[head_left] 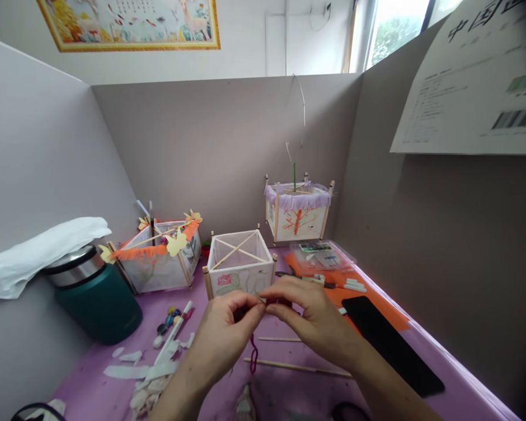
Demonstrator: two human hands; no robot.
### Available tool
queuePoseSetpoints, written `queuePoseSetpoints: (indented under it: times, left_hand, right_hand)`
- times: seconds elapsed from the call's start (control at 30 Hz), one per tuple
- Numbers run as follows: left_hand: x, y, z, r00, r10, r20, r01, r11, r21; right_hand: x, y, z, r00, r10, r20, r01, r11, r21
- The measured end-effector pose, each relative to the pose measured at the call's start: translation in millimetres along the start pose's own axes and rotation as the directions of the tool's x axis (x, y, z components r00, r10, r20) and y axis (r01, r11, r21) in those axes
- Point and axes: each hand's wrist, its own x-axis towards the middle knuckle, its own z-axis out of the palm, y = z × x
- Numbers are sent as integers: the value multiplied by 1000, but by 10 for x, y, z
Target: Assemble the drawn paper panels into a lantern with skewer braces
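In the middle of the view my left hand (232, 324) and my right hand (309, 316) meet fingertip to fingertip. Both are closed in a pinch on a magenta cord (253, 355), whose looped end hangs down below the left fingers. The part of the cord between the fingertips is mostly hidden. Just behind the hands stands a white box-shaped lantern (242, 257) with wooden corner posts, crossed sticks on top and a pink flower drawn on its front. Two thin wooden sticks (298, 366) lie on the purple table cover (210, 383) beneath the hands.
An orange-fringed lantern (151, 272) and a teal bottle (99, 301) stand left; paper scraps (153, 369) lie before them. At back right is a purple-fringed lantern (298, 222). A black phone-like slab (390, 345) lies right. Grey panels (228, 146) enclose the table.
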Motion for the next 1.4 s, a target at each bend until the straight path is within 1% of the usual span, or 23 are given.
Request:
queuePoseSetpoints:
  times: [0.1,0.23,0.3,0.37,0.43,0.5,0.57,0.6,0.63,0.67,0.7,0.77,0.83,0.9,1.0,1.13,1.23,1.3,1.33,1.4]
  left_hand:
    - [-3,25,3,999,-50,6,51,998,-49]
    - [-10,94,12,993,-111,38,114,986,-119]
    - [-6,114,8,993,-112,36,116,985,-125]
    - [3,109,-6,995,-99,19,101,988,-113]
    - [11,87,-28,998,-52,-43,48,996,-74]
    - [7,65,-51,985,49,-165,-46,999,23]
    - [-8,56,-61,956,137,-259,-102,984,144]
    - [-18,56,-59,955,137,-261,-92,980,177]
    - [-28,58,-50,968,106,-225,-66,982,179]
    - [-35,59,-35,986,53,-158,-29,988,151]
    - [-39,58,-15,997,-8,-76,16,995,100]
    - [-32,48,33,992,-101,75,104,994,-40]
    - [-10,27,77,980,-135,148,162,968,-192]
    - [17,5,106,980,-137,147,178,932,-316]
    - [47,-11,112,986,-142,84,164,884,-437]
    - [53,3,82,989,-148,23,140,861,-490]
    - [49,19,50,988,-153,26,147,863,-484]
    - [43,29,23,985,-166,42,166,871,-462]
    - [40,33,7,984,-169,55,175,878,-445]
    - [30,44,-28,983,-164,88,186,893,-409]
  right_hand:
    - [4,30,11,1000,-10,-11,10,999,-31]
    - [-15,43,40,999,-14,-43,9,992,-128]
    - [-24,40,46,999,22,-50,-30,986,-164]
    - [-23,44,47,992,122,-41,-126,985,-120]
    - [-12,65,49,964,264,-8,-264,964,17]
    - [1,97,56,925,379,18,-377,913,158]
    - [7,119,68,904,427,-3,-417,884,211]
    - [7,120,75,905,425,-26,-411,889,203]
    - [4,114,84,912,408,-50,-394,902,179]
    - [-1,102,94,923,378,-72,-365,920,143]
    - [-7,85,105,936,339,-93,-330,939,101]
    - [-21,50,128,960,250,-124,-252,968,1]
    - [-35,25,149,976,163,-142,-178,979,-98]
    - [-49,19,165,985,94,-143,-117,980,-163]
    - [-66,33,182,994,25,-110,-48,976,-212]
    - [-72,41,185,999,-22,-35,11,958,-285]
    - [-59,15,168,997,-56,-53,38,952,-302]
    - [-51,-11,156,993,-84,-78,61,963,-262]
    - [-50,-24,153,994,-84,-75,67,974,-214]
    - [-53,-41,159,1000,-19,-17,18,998,-54]
